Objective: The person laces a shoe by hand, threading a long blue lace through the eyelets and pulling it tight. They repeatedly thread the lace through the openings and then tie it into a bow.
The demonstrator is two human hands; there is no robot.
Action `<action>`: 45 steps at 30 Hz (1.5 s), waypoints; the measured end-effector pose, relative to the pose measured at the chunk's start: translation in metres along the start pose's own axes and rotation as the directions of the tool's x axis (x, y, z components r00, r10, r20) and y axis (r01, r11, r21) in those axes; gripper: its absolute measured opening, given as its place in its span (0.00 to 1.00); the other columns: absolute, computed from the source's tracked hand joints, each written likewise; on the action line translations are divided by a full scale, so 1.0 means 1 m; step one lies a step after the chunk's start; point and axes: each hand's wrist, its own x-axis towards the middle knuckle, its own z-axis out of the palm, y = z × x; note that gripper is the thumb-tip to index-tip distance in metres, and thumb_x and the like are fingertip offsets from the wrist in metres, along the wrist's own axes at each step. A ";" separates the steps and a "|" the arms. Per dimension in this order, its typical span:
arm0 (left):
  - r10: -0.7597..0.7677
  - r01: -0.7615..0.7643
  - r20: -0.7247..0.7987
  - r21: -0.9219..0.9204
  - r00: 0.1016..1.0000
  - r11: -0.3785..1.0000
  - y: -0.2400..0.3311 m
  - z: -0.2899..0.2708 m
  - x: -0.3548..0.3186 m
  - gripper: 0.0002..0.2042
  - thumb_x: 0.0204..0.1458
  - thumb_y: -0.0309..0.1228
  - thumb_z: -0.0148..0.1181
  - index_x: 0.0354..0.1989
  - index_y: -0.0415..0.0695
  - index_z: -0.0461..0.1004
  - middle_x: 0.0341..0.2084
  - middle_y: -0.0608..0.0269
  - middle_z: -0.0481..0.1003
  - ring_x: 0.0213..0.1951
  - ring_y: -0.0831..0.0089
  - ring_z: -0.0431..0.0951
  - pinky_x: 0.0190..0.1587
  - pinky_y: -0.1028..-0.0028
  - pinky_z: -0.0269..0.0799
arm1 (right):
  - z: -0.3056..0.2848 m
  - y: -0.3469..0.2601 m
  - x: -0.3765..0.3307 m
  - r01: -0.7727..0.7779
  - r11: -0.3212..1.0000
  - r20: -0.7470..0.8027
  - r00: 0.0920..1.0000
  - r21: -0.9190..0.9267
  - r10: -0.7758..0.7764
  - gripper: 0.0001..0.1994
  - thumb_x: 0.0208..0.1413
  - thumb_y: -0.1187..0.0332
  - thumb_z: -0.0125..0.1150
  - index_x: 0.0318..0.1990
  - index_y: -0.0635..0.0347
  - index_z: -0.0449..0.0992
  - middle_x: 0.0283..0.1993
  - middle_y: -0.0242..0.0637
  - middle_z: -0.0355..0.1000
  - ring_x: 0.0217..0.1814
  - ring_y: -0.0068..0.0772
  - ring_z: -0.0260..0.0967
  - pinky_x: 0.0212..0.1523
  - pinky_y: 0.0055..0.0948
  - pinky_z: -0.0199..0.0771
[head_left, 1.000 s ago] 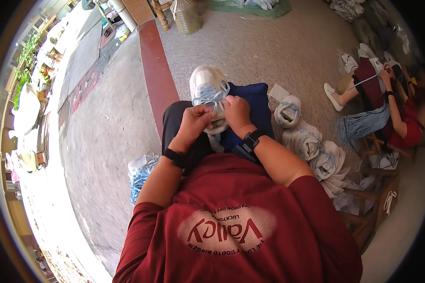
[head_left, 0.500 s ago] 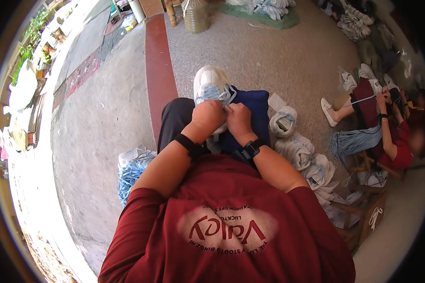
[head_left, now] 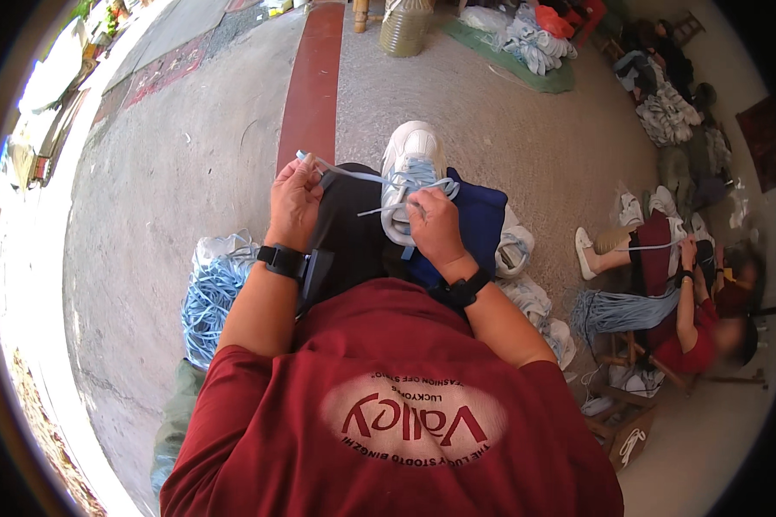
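Observation:
A white sneaker (head_left: 415,140) rests across my lap, toe pointing away, on a dark blue cloth (head_left: 477,221). Light blue shoelace (head_left: 351,174) is threaded through its eyelets. To the left of the shoe, my left hand (head_left: 294,202) is closed on one end of the lace, which stretches from the eyelets to my fingers. My right hand (head_left: 438,226) pinches the lace close to the shoe's opening. A loose lace end (head_left: 370,212) sticks out leftward from near my right fingers.
By my left side lies a bundle of blue laces (head_left: 211,302). White shoes (head_left: 515,243) are piled at my right. Further right, a seated person (head_left: 707,323) handles a lace beside a hanging bunch of laces (head_left: 622,316). A ribbed container (head_left: 405,33) stands ahead.
My hands, together over the shoe before, are now apart. The left has moved out leftward, drawing the lace out; the right stays by the shoe. The whole view has shifted slightly.

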 end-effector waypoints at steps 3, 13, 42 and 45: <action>-0.040 0.036 0.060 0.060 0.997 0.998 -0.013 0.002 -0.001 0.05 0.52 0.26 0.56 0.25 0.45 0.70 0.21 0.67 0.72 0.22 0.84 0.68 0.20 0.85 0.60 | 0.011 -0.003 0.005 -0.177 0.983 0.173 0.968 -0.046 0.182 0.04 0.44 0.74 0.55 0.26 0.65 0.75 0.21 0.45 0.70 0.26 0.46 0.70 0.29 0.32 0.69; -0.247 0.132 0.163 0.510 0.955 0.850 -0.061 0.028 0.003 0.03 0.45 0.17 0.59 0.27 0.36 0.72 0.21 0.62 0.74 0.22 0.77 0.75 0.25 0.80 0.75 | 0.016 0.008 0.011 -0.515 0.854 0.278 0.834 0.080 0.477 0.04 0.41 0.78 0.54 0.26 0.69 0.74 0.19 0.45 0.71 0.22 0.33 0.72 0.25 0.28 0.70; 0.019 -0.591 0.594 0.803 0.804 -0.075 -0.065 0.035 -0.021 0.07 0.40 0.27 0.52 0.27 0.39 0.74 0.25 0.49 0.74 0.30 0.53 0.75 0.35 0.63 0.71 | 0.025 0.007 0.005 -0.106 0.903 0.203 0.958 -0.415 0.205 0.04 0.46 0.72 0.54 0.24 0.61 0.69 0.23 0.50 0.69 0.28 0.53 0.69 0.27 0.45 0.68; -0.018 -0.490 0.492 0.870 0.870 0.056 -0.061 0.033 -0.017 0.10 0.38 0.26 0.52 0.31 0.39 0.75 0.26 0.49 0.75 0.30 0.55 0.76 0.35 0.66 0.72 | 0.027 0.009 0.010 -0.044 0.890 0.238 0.957 -0.453 0.168 0.03 0.46 0.72 0.54 0.24 0.60 0.70 0.23 0.49 0.70 0.27 0.53 0.69 0.27 0.45 0.68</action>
